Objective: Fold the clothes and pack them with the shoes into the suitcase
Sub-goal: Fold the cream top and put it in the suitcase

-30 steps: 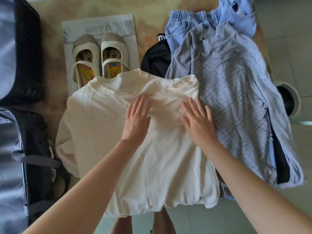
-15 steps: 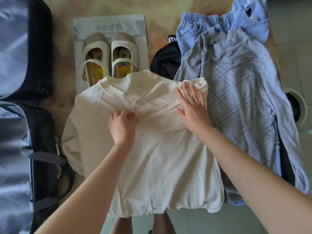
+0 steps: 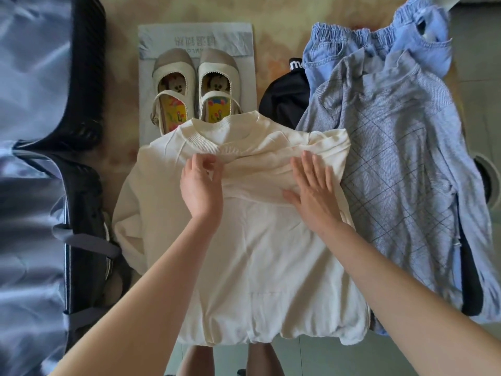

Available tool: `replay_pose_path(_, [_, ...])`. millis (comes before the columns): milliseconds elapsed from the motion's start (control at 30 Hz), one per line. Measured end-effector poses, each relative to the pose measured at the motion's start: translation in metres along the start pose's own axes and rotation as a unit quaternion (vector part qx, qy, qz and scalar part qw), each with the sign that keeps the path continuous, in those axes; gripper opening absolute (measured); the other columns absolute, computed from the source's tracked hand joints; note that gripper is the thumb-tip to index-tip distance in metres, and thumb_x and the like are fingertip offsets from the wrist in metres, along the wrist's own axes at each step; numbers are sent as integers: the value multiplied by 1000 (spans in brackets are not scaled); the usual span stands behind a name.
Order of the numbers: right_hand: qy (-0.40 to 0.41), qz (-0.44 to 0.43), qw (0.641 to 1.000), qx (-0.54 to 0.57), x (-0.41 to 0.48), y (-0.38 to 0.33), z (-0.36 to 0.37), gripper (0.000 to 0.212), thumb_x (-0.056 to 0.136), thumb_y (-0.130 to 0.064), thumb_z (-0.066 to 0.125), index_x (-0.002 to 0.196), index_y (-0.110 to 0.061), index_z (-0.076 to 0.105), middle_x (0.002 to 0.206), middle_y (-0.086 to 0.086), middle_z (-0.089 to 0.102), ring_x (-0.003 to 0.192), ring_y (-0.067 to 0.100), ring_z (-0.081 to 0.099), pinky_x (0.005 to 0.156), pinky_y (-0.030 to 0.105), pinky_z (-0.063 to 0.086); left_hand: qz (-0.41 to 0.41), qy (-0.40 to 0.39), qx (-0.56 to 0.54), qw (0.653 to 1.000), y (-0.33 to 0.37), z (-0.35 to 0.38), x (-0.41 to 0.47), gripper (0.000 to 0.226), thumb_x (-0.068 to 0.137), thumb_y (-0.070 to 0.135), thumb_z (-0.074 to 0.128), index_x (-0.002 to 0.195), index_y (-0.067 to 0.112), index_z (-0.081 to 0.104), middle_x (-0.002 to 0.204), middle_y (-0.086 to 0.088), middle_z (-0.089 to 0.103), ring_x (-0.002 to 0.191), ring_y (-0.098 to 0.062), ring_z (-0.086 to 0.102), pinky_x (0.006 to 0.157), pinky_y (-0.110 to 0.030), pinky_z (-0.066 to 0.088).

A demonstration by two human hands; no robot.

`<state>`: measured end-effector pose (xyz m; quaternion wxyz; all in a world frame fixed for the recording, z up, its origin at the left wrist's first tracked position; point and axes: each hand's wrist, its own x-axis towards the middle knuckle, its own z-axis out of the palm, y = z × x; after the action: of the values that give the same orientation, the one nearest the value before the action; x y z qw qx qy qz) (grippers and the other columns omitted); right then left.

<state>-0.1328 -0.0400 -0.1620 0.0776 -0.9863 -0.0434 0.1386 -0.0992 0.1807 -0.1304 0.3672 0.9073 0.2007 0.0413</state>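
A cream sweatshirt [image 3: 252, 256] lies flat in front of me, its right sleeve folded across the chest. My left hand [image 3: 202, 183] pinches the end of that sleeve just below the ribbed collar. My right hand [image 3: 314, 191] presses flat on the folded sleeve near the right shoulder. A pair of cream strap shoes [image 3: 195, 88] stands on a grey bag beyond the collar. The open suitcase [image 3: 40, 185] with its blue lining lies at the left.
A blue-grey checked top [image 3: 401, 169] lies right of the sweatshirt, over blue denim shorts [image 3: 360, 42] and a black garment [image 3: 284, 101]. The grey bag [image 3: 195, 36] lies on a beige mat. A round white object [image 3: 488, 177] sits at the far right on the tiled floor.
My left hand went from lying flat to curling and pinching the sleeve end near the collar. My right hand slid toward the right shoulder and stays flat.
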Motion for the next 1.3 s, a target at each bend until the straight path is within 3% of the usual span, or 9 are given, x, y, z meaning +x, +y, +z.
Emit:
replay_pose_path(200, [12, -24, 998, 65, -24, -39, -1, 71, 93, -34, 54, 152, -15, 19, 160, 9, 7, 147, 28, 9, 116, 48, 3, 0, 23, 54, 998, -24, -46, -9, 26, 82, 8, 64, 106, 11, 55, 106, -5, 56, 95, -22, 51, 83, -26, 37])
replay_pose_path(400, [-12, -18, 992, 126, -80, -88, 26, 73, 87, -22, 60, 150, -16, 26, 160, 6, 13, 146, 26, 11, 114, 49, 20, -111, -83, 81, 987, -67, -91, -53, 51, 88, 5, 57, 136, 15, 42, 143, -12, 35, 131, -33, 30, 101, -44, 31])
replay_pose_path(533, [-36, -42, 987, 150, -110, -119, 36, 60, 91, -27, 40, 148, -17, 30, 159, 5, 16, 146, 22, 9, 115, 42, 12, -159, -114, 70, 978, -82, -99, -96, 57, 90, 6, 55, 143, 16, 35, 156, -10, 11, 142, -29, 14, 111, -46, 28])
replay_pose_path(667, [-64, -68, 988, 123, -126, -140, 47, 61, 90, -29, 42, 148, -17, 28, 157, 8, 21, 145, 22, 10, 113, 40, 11, -205, -72, 18, 976, -87, -101, -117, 59, 94, 11, 52, 147, 24, 32, 157, -13, 1, 146, -24, 5, 114, -35, 20])
replay_pose_path(733, [-75, -70, 989, 107, -128, -143, 53, 64, 89, -28, 48, 149, -17, 26, 158, 9, 18, 145, 25, 8, 113, 43, 11, -248, -42, -24, 968, -88, -102, -116, 53, 96, 11, 48, 146, 22, 34, 156, -14, 10, 145, -23, 13, 111, -28, 20])
replay_pose_path(867, [-86, -75, 989, 99, -128, -143, 54, 70, 87, -20, 60, 149, -17, 28, 159, 9, 16, 146, 23, 2, 117, 44, 6, -384, 49, -152, 909, -84, -102, -107, 36, 100, 12, 41, 134, 15, 52, 144, -8, 45, 129, -22, 46, 94, -19, 32])
replay_pose_path(1000, [-80, -70, 990, 94, -125, -141, 47, 55, 87, -23, 48, 142, -15, 43, 155, 8, 29, 143, 21, 11, 114, 41, 4, -427, 144, -186, 873, -90, -102, -96, 26, 95, 7, 49, 118, 10, 61, 119, -11, 63, 109, -25, 59, 79, -18, 39])
replay_pose_path(1100, [-86, -70, 990, 84, -123, -142, 43, 53, 87, -28, 36, 136, -14, 50, 150, 10, 38, 140, 22, 18, 111, 41, 6, -470, 157, -199, 845, -100, -103, -91, 31, 90, 4, 55, 121, 5, 54, 111, -15, 66, 104, -29, 61, 85, -28, 42])
replay_pose_path(1300, [-60, -54, 988, 135, -125, -151, 41, 53, 88, -28, 32, 135, -13, 51, 151, 12, 35, 141, 20, 17, 113, 35, -3, -424, 128, -218, 870, -92, -114, -99, 25, 87, 11, 58, 112, 11, 62, 99, -3, 66, 88, -15, 61, 77, -23, 42])
